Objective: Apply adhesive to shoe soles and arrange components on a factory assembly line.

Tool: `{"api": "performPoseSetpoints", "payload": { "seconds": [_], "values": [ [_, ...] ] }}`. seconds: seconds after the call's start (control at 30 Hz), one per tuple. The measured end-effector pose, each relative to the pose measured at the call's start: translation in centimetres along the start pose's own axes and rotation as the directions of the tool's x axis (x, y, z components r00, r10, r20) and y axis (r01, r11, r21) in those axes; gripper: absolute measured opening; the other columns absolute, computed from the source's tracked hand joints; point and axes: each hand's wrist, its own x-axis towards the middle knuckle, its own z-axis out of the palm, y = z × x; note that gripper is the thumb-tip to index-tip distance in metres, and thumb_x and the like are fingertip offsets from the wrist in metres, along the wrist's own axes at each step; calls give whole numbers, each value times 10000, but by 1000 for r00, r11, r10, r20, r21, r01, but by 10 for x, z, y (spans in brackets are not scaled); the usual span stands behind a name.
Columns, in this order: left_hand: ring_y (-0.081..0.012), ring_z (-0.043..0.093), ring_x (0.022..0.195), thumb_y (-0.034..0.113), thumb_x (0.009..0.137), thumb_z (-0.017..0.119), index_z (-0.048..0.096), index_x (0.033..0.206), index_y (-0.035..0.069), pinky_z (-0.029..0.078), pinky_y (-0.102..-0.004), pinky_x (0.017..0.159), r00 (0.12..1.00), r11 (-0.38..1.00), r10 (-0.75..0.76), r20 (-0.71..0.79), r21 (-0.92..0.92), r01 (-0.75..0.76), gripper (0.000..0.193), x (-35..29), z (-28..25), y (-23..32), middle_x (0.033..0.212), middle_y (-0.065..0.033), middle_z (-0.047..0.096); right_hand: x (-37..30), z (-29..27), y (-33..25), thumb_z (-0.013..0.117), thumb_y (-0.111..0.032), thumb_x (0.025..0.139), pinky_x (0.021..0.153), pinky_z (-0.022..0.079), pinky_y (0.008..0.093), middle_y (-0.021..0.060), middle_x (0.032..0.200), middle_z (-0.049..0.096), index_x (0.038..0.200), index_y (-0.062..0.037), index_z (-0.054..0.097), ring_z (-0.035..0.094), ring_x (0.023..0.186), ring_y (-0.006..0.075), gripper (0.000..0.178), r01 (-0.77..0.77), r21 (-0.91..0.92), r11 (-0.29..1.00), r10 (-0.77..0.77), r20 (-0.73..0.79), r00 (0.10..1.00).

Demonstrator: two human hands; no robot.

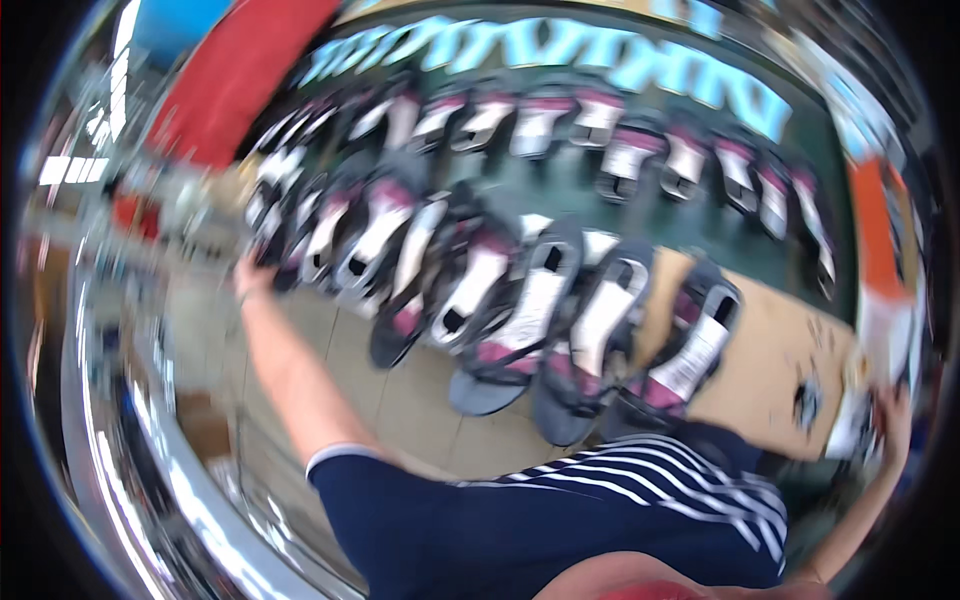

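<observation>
My left hand [252,275] reaches out to the far left and is at the dark end of a sandal [280,268] in the near row; blur hides whether its fingers close on it. Far to the right, my right hand [892,415] is beside a small white item [852,428] at the end of a cardboard sheet [770,370]. Its fingers are smeared too. Between my arms lies a row of black sandals with white insoles and purple linings, such as one sandal [545,290] and another sandal [605,315], several overhanging the near edge.
A second row of similar sandals [625,160] stands farther back on the dark green surface [560,190]. Behind it runs a line of light-blue cut shapes [600,55]. A red sheet [240,80] is at upper left, an orange box [875,230] at right. Tiled floor [400,410] shows below.
</observation>
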Motion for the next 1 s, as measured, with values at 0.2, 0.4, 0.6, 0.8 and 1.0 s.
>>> {"api": "performPoseSetpoints", "payload": {
  "seconds": [0.2,0.4,0.6,0.8,1.0],
  "values": [
    [-281,603,927,94,727,678,521,1179,20,484,-390,824,968,748,-198,155,-615,251,484,24,-19,-12,1066,-164,614,-31,-4,-57,616,-329,853,352,238,189,-42,563,455,874,-34,611,365,414,11,296,-38,-65,997,31,-102,994],
    [-288,563,987,142,787,618,468,1242,18,457,-402,850,934,660,-355,28,-700,271,495,2,-62,179,1126,-160,577,-75,-66,22,499,-241,922,311,190,185,-17,576,489,980,9,603,327,360,11,277,-24,367,930,148,-312,938],
    [-296,523,1047,190,847,558,415,1305,16,430,-414,877,952,583,-279,-129,-810,61,510,-58,-157,323,1186,-156,540,-88,-78,131,501,-222,870,312,183,236,76,629,536,934,-22,578,306,356,63,223,-259,565,783,520,-366,772],
    [-317,402,1201,439,800,599,268,1413,78,341,-472,983,853,475,515,-78,-803,-360,784,-170,-182,520,1428,-128,332,-49,-56,225,494,-240,900,334,219,240,182,837,578,1112,-52,463,266,383,64,285,-246,765,594,663,-294,688],
    [-234,536,1101,157,863,495,380,1316,-25,424,-322,927,-62,228,963,261,-919,-323,501,-405,-77,763,1206,-181,525,-44,-52,261,529,-213,905,312,205,210,235,907,628,915,-48,447,262,371,36,184,68,936,346,481,-239,844]
  ]
}}
